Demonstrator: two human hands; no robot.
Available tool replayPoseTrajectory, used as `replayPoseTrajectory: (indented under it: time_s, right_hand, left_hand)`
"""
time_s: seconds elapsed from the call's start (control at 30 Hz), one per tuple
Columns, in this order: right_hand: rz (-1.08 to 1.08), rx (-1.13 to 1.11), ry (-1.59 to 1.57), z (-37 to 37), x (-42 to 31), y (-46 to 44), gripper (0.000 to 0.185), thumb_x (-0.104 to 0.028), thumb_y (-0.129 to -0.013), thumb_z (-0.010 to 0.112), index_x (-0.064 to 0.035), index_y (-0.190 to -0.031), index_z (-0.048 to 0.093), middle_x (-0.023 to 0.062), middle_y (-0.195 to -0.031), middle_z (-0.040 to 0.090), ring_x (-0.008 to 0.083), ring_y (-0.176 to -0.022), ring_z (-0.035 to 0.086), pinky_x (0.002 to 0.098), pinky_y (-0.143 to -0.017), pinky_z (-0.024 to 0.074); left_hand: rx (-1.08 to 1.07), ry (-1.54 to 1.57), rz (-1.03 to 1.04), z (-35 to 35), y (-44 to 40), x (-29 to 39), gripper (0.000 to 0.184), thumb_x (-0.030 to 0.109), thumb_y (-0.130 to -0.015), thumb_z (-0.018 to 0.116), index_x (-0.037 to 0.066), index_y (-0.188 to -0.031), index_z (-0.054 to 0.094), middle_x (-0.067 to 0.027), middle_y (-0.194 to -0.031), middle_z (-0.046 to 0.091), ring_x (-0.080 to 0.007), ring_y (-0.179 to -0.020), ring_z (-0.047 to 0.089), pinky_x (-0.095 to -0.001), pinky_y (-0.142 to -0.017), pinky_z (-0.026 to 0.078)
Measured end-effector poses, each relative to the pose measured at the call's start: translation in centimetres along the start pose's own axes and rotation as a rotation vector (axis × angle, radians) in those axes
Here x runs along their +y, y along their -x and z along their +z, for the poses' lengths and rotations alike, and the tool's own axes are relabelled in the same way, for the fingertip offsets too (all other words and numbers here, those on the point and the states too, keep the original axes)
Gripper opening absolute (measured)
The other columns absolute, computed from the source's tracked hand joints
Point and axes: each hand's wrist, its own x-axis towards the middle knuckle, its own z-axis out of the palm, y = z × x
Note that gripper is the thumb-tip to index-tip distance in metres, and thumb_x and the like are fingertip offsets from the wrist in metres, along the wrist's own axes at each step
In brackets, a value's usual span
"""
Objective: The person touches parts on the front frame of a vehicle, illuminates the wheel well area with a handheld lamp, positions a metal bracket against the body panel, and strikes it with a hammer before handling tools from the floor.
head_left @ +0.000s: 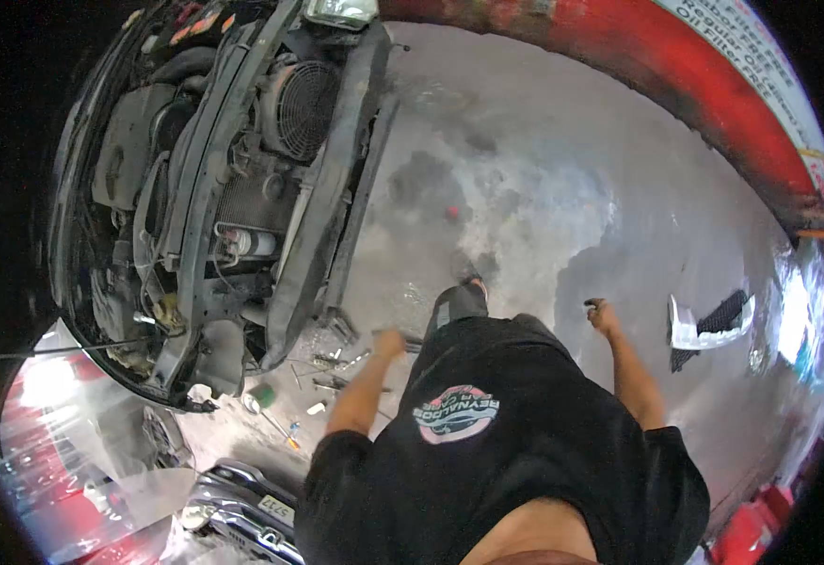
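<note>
My left hand (390,344) is low over the floor at the left of my body, near scattered tools (336,361). It is blurred, so its fingers and anything in them cannot be made out. On the other side, my right hand (603,315) hangs over the grey floor with its fingers curled. A small dark thing shows at its fingertips, too small to name. To the left stands a car front (242,179) with its bumper off and the radiator fan (305,110) exposed.
A detached grille piece (711,325) lies on the floor at the right. Bottom left is a removed bumper (242,504) with a plate, near a green can (259,398). A red wall (600,56) curves along the top right.
</note>
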Motion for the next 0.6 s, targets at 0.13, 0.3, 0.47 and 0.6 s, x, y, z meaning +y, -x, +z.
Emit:
replayPoseTrajectory:
  time_s: [0.13,0.3,0.47,0.6]
  right_hand:
    - [0.169,0.088,-0.262,-2.1,-2.2,-3.8,0.035,-0.014,-0.083,0.054,-0.0107,-0.113,0.070,0.0243,-0.114,0.065,0.0395,-0.105,0.063,0.0424,-0.095,0.0494]
    - [0.212,-0.109,-0.187,-0.5,-1.3,-5.1,0.033,-0.014,-0.079,0.057,-0.0132,-0.109,0.072,0.0231,-0.110,0.067,0.0375,-0.103,0.064,0.0419,-0.092,0.0510]
    - [0.065,-0.194,-0.141,-1.8,0.9,-8.7,0.031,-0.007,-0.084,0.053,-0.0015,-0.109,0.071,0.0140,-0.072,0.068,0.0201,-0.060,0.066,0.0358,-0.059,0.0562]
    - [-0.003,0.010,-0.035,-4.6,1.6,-14.7,0.030,-0.007,-0.081,0.053,-0.0063,-0.104,0.072,0.0199,-0.091,0.070,0.0306,-0.078,0.068,0.0407,-0.072,0.0550]
  left_hand:
    - [0.531,-0.002,-0.027,-14.7,-9.0,-0.6,0.026,0.028,-0.090,0.056,0.005,-0.094,0.067,-0.0207,-0.094,0.067,-0.0384,-0.091,0.065,-0.0532,-0.077,0.050]
    - [0.835,0.229,-0.033,-35.2,-12.3,8.3,0.034,0.018,-0.090,0.060,0.000,-0.118,0.059,-0.0245,-0.116,0.059,-0.0429,-0.107,0.057,-0.0496,-0.090,0.048]
    - [0.980,0.229,-0.026,-41.1,-15.2,10.7,0.051,0.014,-0.087,0.063,-0.001,-0.134,0.048,-0.0282,-0.135,0.045,-0.0447,-0.124,0.045,-0.0506,-0.104,0.039]
    - [0.969,0.190,-0.137,-42.5,-18.5,10.4,0.067,0.011,-0.086,0.063,-0.002,-0.145,0.035,-0.0318,-0.145,0.034,-0.0459,-0.135,0.034,-0.0511,-0.110,0.033]
